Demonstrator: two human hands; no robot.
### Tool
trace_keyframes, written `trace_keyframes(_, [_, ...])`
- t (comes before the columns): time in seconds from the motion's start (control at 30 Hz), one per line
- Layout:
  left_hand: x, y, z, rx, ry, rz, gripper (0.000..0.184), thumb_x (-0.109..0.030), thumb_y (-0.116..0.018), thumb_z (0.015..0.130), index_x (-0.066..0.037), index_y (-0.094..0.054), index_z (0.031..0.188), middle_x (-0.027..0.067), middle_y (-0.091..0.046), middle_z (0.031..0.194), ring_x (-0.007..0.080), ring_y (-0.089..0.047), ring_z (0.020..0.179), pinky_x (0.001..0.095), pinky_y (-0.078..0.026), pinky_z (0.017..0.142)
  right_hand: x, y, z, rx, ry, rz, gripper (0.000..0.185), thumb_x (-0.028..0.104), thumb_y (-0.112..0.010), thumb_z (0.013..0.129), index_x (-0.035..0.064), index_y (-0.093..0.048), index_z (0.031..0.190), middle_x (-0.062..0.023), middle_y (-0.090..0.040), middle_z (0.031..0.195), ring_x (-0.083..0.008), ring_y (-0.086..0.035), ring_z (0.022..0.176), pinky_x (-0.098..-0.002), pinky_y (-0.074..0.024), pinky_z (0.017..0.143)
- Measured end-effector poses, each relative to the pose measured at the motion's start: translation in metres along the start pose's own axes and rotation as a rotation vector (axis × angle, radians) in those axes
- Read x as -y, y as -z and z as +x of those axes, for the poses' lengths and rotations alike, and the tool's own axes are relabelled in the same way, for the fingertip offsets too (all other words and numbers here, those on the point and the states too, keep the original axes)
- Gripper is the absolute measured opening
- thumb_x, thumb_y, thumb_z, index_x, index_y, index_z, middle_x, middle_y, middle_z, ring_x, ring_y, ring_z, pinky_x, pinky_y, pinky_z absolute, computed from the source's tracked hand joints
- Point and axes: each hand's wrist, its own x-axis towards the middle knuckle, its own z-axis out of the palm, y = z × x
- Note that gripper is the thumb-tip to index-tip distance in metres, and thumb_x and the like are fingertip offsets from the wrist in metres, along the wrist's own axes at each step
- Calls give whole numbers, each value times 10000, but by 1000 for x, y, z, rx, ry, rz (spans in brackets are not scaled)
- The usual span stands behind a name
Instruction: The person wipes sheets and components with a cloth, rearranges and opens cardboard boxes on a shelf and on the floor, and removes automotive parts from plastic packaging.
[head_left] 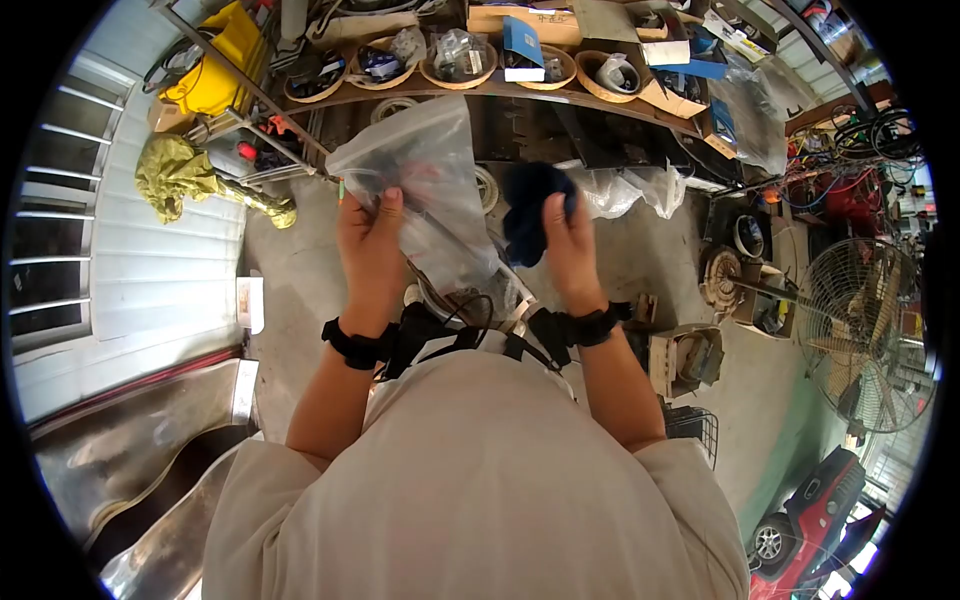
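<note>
My left hand (pixel 372 240) pinches a clear plastic bag (pixel 440 190) near its upper left edge, the thumb lying on the front. The bag hangs down to the right, and something dark and reddish shows faintly in or behind it. My right hand (pixel 573 240) grips a dark navy bundle (pixel 535 205) that looks like soft cloth; its exact kind is unclear. Bag and bundle are held apart, side by side in front of my chest. Black straps circle both wrists.
A shelf (pixel 510 90) across the front carries several round baskets (pixel 458 62) of small parts. On the right stand a large caged fan (pixel 860 330) and a cardboard box (pixel 690 360). A yellow-green cloth (pixel 175 175) hangs at left; metal sheets (pixel 160 430) lie lower left.
</note>
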Motion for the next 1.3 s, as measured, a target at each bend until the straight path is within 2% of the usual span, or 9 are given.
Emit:
trace_keyframes(0.1, [13, 7, -2, 103, 6, 4, 254, -122, -596, 947, -21, -552, 1176, 37, -622, 1092, 104, -572, 958, 267, -454, 876, -4, -18, -16, 231, -84, -322, 487, 263, -556, 970, 8, -400, 1355, -180, -554, 1239, -253, -531, 1107, -354, -405, 973])
trace_keyframes(0.37, [-1, 10, -7, 243, 34, 8, 306, -116, -602, 942, -24, -525, 1224, 31, -630, 1086, 98, -580, 950, 255, -461, 852, -19, -36, -9, 513, -33, -66, 425, 116, -620, 916, 16, -466, 1300, -126, -591, 1168, -172, -556, 1032, -303, -446, 906])
trace_keyframes(0.47, [0, 20, -4, 288, 5, 105, 391, -112, -600, 937, -31, -472, 1297, 74, -584, 1190, 131, -553, 1067, 277, -448, 903, -7, -40, -12, 453, -57, -188, 427, 94, -630, 897, 7, -473, 1284, -152, -593, 1172, -248, -587, 1035, -315, -446, 905])
trace_keyframes(0.73, [-87, 20, 3, 184, -159, 456, 633, -259, -650, 869, -48, -372, 1397, 177, -378, 1430, 260, -308, 1377, 481, -232, 1131, -28, -21, -9, 133, 573, -971, 458, 13, -666, 693, 31, -547, 1135, -153, -581, 995, -359, -560, 938, -441, -458, 820])
trace_keyframes(0.83, [-53, 10, -10, 131, 101, 588, 664, -267, -709, 842, -45, -390, 1381, 184, -453, 1367, 244, -437, 1280, 411, -404, 1015, -19, -18, -8, 195, 786, -1176, 391, 64, -646, 679, 44, -583, 1064, -102, -571, 933, -280, -571, 913, -397, -458, 812])
trace_keyframes(0.87, [-54, 11, -9, 246, 277, 674, 673, -222, -718, 852, -8, -369, 1386, 178, -542, 1282, 195, -560, 1126, 276, -456, 906, -20, -18, -8, 198, 859, -1206, 366, 72, -634, 691, 44, -588, 1053, -97, -570, 933, -269, -570, 914, -393, -456, 816])
trace_keyframes(1.03, [-23, 36, -4, 320, 581, 405, 510, -132, -707, 836, 4, -505, 1284, 128, -672, 1030, 158, -642, 924, 250, -497, 782, -15, -10, -10, 239, 934, -1244, 325, 60, -624, 672, 55, -618, 998, -90, -581, 943, -251, -581, 896, -388, -461, 818])
trace_keyframes(1.17, [-27, 35, -5, 539, 564, 380, 394, -54, -675, 817, 8, -604, 1199, 112, -681, 979, 138, -650, 834, 245, -504, 734, -22, -2, -7, 309, 894, -1190, 353, 89, -611, 690, 55, -603, 1041, -85, -594, 970, -254, -583, 927, -391, -468, 836])
trace_keyframes(1.3, [-12, 31, -17, 361, 528, 318, 434, -10, -648, 804, 10, -593, 1234, 84, -675, 946, 112, -627, 763, 234, -497, 693, -13, 12, -3, 236, 734, -959, 324, 110, -596, 779, 38, -589, 1095, -100, -621, 1063, -297, -581, 1015, -406, -461, 898])
